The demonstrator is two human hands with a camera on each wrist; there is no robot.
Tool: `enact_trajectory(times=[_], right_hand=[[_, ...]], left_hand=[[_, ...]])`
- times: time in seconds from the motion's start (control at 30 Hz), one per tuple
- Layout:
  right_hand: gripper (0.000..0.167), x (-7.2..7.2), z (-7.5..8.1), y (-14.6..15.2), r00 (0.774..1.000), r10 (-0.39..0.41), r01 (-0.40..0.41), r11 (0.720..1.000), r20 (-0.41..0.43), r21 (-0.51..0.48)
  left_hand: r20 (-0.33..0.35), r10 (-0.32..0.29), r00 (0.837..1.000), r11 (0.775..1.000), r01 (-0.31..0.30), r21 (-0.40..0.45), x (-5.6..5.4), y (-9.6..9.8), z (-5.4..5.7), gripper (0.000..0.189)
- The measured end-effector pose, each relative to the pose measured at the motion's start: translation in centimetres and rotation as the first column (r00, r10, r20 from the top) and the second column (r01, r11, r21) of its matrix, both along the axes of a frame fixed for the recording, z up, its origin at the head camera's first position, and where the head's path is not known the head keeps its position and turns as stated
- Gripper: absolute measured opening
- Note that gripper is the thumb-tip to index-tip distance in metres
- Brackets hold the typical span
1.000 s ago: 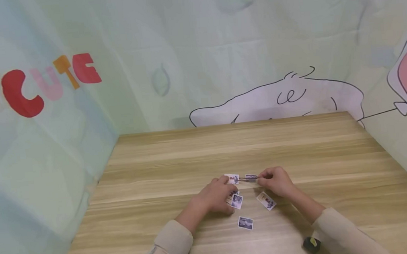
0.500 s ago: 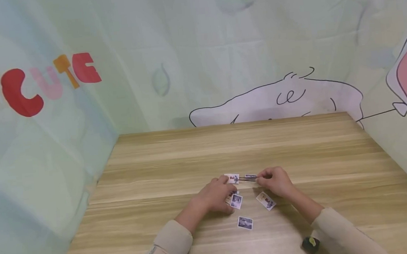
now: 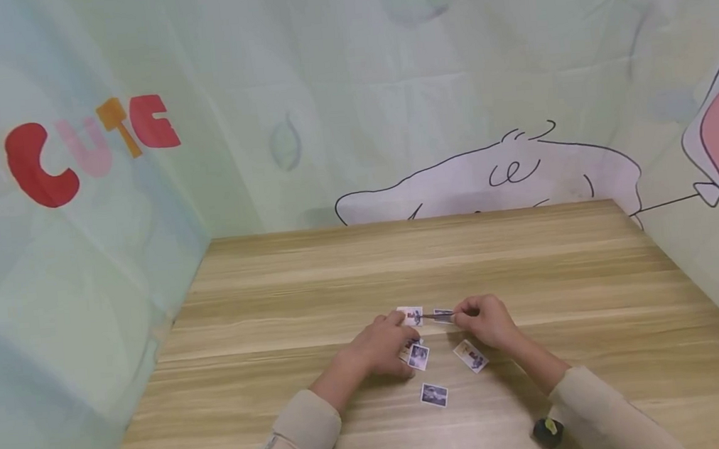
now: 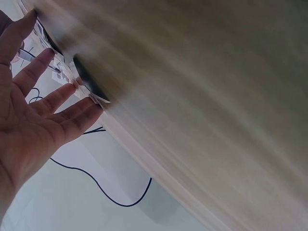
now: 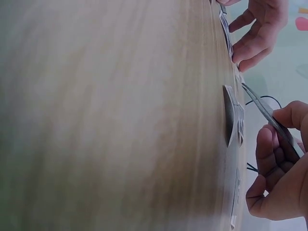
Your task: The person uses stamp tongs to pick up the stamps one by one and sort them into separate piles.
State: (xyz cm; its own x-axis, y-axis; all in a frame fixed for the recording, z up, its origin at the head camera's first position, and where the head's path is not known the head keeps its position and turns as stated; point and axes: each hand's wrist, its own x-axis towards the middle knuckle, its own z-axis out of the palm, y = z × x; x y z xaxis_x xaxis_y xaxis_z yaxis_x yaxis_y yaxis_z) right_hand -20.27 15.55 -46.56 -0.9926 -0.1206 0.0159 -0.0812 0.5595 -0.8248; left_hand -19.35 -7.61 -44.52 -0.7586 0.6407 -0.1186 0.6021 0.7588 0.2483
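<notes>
My right hand (image 3: pixel 488 321) pinches metal tweezers (image 5: pixel 264 108) between thumb and fingers. The tweezers point left, and their tips meet the right edge of a small colour-printed card (image 3: pixel 414 315) in the head view. My left hand (image 3: pixel 383 345) lies palm down with spread fingers, a fingertip on that card's left end. Close to its thumb, a grey-picture card (image 3: pixel 419 357) overlaps a colour card partly hidden by the hand. In the left wrist view, fingertips (image 4: pixel 98 107) rest at the cards' edges. Another grey card (image 3: pixel 444 311) shows behind the tweezers.
A tilted colour card (image 3: pixel 470 356) lies below the right hand, and a grey card (image 3: pixel 434 395) is nearer the front. A small black object (image 3: pixel 547 433) with a yellow-green mark sits by the right sleeve. The wooden table (image 3: pixel 262 283) meets printed cloth walls behind and beside it.
The tweezers' prongs look closer together than before. Both hands and the cards stay in place.
</notes>
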Motion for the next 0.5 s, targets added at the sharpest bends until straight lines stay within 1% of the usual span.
enact_trajectory(times=[0.13, 0.3, 0.5], right_hand=[[0.006, 0.06, 0.11, 0.07, 1.0, -0.001, 0.001, 1.0, 0.006, -0.005], [0.006, 0.2, 0.34, 0.42, 0.999, -0.007, 0.007, 1.0, -0.032, 0.006], [0.005, 0.22, 0.76, 1.0, 0.998, -0.033, 0.032, 0.999, -0.052, -0.022]], left_hand=[[0.003, 0.005, 1.0, 1.0, -0.005, 0.003, 0.04, 0.04, -0.01, 0.057], [0.007, 0.005, 1.0, 1.0, -0.005, 0.005, 0.21, -0.01, -0.02, 0.058], [0.016, 0.004, 1.0, 1.0, -0.004, 0.008, 0.25, -0.1, 0.16, 0.057]])
